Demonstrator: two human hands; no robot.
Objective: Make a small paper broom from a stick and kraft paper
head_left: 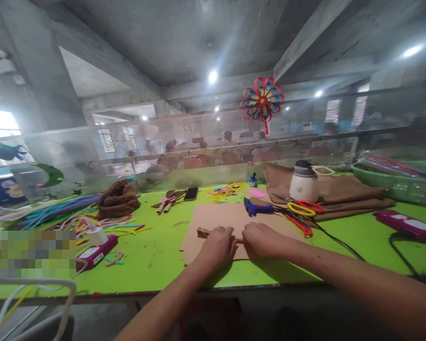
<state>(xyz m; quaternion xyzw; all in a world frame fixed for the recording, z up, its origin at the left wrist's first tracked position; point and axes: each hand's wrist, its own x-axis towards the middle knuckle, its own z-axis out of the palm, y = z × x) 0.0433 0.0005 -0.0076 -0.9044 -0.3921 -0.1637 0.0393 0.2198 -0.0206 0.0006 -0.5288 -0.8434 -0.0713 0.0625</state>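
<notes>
Left hand is clamping over the middle of a slim brown piece; right hand is pinching its right end, fingertips partly hidden. Piece is lying low over the near part of a tan cardboard sheet, its left end sticking out past the left hand.

Handling, my judgement: it's looking light, fairly stiff lengthwise but crushable, probably not slippery. Best hold is seeming to be a gentle pinch at the two ends, not squeezing the middle.

Counts: one piece in the hands, one blue glue gun resting on the sheet's far right, one phone lying beyond the sheet to the left, one lidded bottle standing far right. Two purple power strips are lying, one left, one right. One green basket is sitting far right; one crumpled brown bundle is sitting far left; one flower ornament is hanging beyond the table. Scissors are lying near the bottle, overlapping, so can't tell how many. Coloured strips are piling up left, too tangled for counting.
</notes>
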